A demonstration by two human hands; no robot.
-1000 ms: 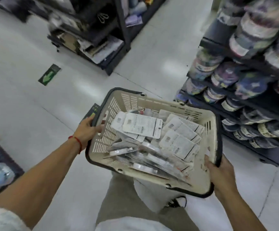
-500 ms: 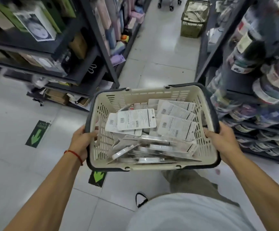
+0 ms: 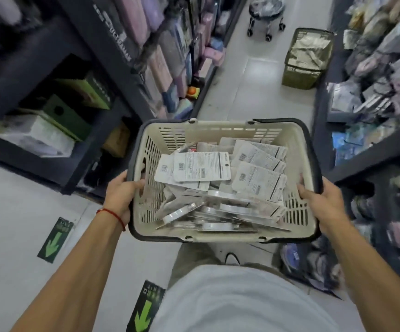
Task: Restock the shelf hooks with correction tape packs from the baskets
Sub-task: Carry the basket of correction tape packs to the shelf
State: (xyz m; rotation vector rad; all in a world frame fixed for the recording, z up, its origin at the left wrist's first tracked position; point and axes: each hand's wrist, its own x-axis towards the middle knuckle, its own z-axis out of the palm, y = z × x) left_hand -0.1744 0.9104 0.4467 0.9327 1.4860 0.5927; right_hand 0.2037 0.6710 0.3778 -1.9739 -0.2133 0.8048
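Gripping the cream basket [image 3: 218, 130] by its short ends, the left hand [image 3: 120, 195] and right hand [image 3: 323, 202] curl over opposite rims, its long side running across the body. Correction tape packs [image 3: 201, 166] lie heaped inside between both hands, equally near each: white barcoded cards face down, clear blisters underneath. No hooks are visible.

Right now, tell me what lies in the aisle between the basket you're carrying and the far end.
Both the left hand and right hand grip the beige basket of packs. Ahead, a green basket stands on the floor by the right shelves, and a wheeled stool stands beyond it. The floor left of them looks passable.
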